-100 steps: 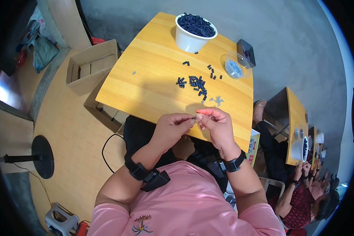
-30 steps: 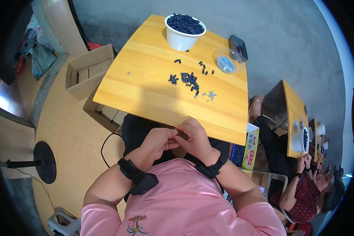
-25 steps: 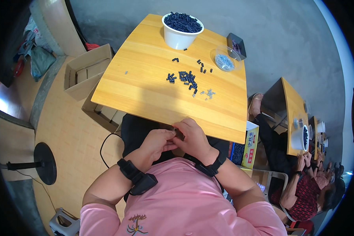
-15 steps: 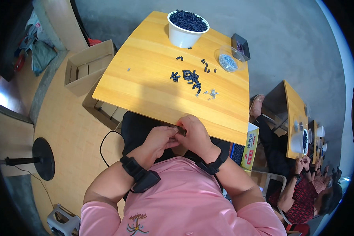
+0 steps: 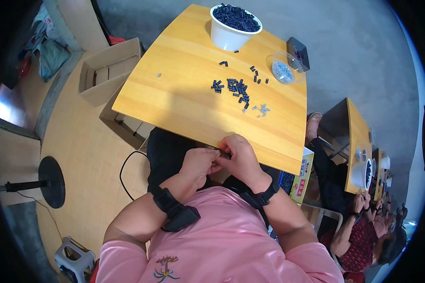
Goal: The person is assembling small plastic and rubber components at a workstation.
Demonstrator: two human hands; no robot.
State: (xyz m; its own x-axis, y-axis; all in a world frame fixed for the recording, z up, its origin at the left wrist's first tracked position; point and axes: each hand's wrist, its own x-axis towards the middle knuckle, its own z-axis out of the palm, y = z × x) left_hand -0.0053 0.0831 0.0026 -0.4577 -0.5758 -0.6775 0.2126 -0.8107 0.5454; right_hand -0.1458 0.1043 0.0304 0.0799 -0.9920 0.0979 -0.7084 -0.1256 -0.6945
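Observation:
My left hand [image 5: 199,162] and my right hand [image 5: 238,155] meet just below the near edge of the wooden table [image 5: 184,99], fingertips pinched together on a small dark part [image 5: 223,153] that is mostly hidden by the fingers. Both wrists wear black bands. On the table lies a loose pile of small black parts [image 5: 236,87], with a few tiny grey metal pieces [image 5: 262,110] beside it. A white bucket [image 5: 231,35] full of black parts stands at the far edge.
A clear round dish of small metal pieces [image 5: 283,71] and a dark box [image 5: 298,49] sit at the table's far right. An open cardboard box [image 5: 108,68] stands on the floor to the left. Other people work at tables on the right [image 5: 363,160].
Since three seconds ago my hands dropped from above the table edge to just below it, staying pinched together. Over the last second they hardly moved; the view shifted slightly.

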